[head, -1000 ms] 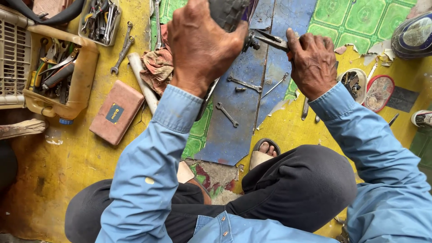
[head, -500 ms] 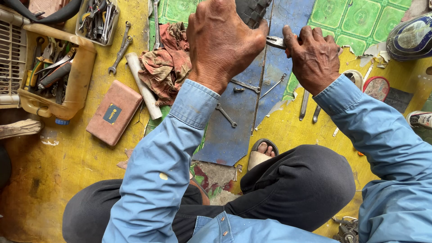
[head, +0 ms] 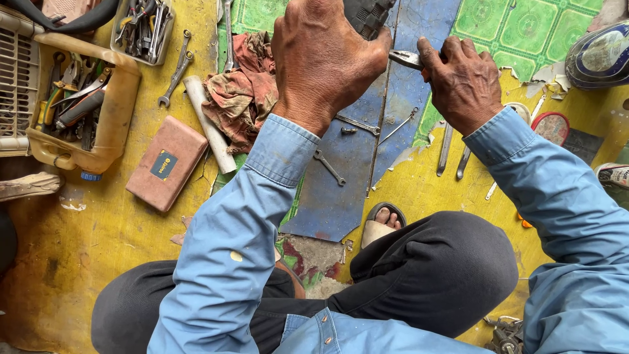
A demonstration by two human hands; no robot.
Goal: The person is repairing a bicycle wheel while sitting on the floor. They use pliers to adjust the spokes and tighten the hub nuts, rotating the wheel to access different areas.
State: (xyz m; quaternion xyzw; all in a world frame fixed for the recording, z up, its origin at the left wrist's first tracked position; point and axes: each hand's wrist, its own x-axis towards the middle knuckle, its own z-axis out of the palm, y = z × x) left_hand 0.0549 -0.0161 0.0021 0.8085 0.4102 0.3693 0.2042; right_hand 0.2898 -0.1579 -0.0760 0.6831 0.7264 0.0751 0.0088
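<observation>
The left hand (head: 324, 62) has its grip clamped over a dark treaded tyre (head: 368, 14) at twelve o'clock, cut off by the top edge. Just beside it at one o'clock, the right hand (head: 462, 82) is closed on metal pliers (head: 406, 59) whose tip points at the tyre. Beneath lies a blue sheet (head: 347, 190) strewn with spanners (head: 327, 167), leaving little free floor. A rag (head: 239, 98) sits at eleven o'clock; a cut-open yellow jug of tools (head: 121, 108) and a reddish flat box with a small dark label (head: 167, 164) at nine.

Left hand (head: 324, 62) grips black tyre (head: 368, 14); right hand (head: 462, 82) holds pliers (head: 406, 59).
</observation>
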